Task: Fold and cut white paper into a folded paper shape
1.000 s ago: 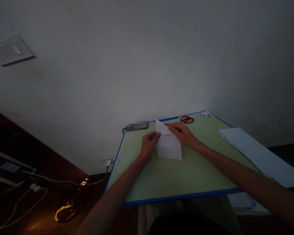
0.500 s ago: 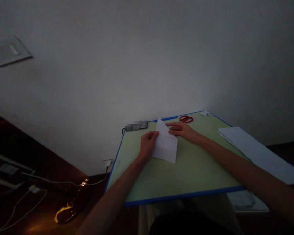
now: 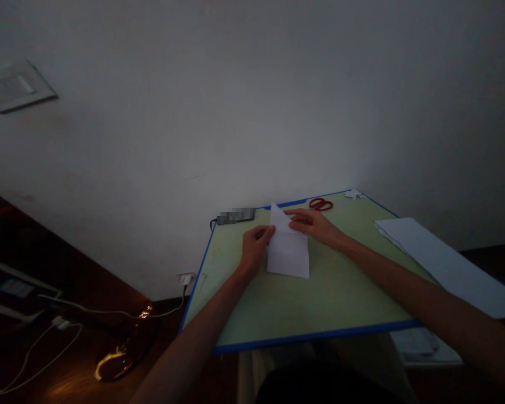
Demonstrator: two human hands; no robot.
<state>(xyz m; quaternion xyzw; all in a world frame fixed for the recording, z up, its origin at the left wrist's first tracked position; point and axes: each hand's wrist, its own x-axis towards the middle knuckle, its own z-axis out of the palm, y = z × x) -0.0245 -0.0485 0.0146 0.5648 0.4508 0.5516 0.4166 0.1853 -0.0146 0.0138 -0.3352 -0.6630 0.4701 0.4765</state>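
Note:
A white sheet of paper (image 3: 288, 252) lies on the green table top (image 3: 320, 303), its far end folded into a point. My left hand (image 3: 255, 247) presses on the sheet's left edge. My right hand (image 3: 313, 224) rests on the folded far right part, fingers flat on the paper. Both hands touch the same sheet in the dim head view.
Red scissors (image 3: 321, 204) lie at the table's far edge, with a small paper scrap (image 3: 353, 194) at the far corner. A stack of white paper (image 3: 441, 264) sits on the right. A dark device (image 3: 234, 216) lies far left. Cables (image 3: 59, 325) run over the floor at left.
The sheet was turned a little clockwise half a second ago and now lies straighter again. My right hand has slid slightly away from me along the fold. My left hand has barely moved.

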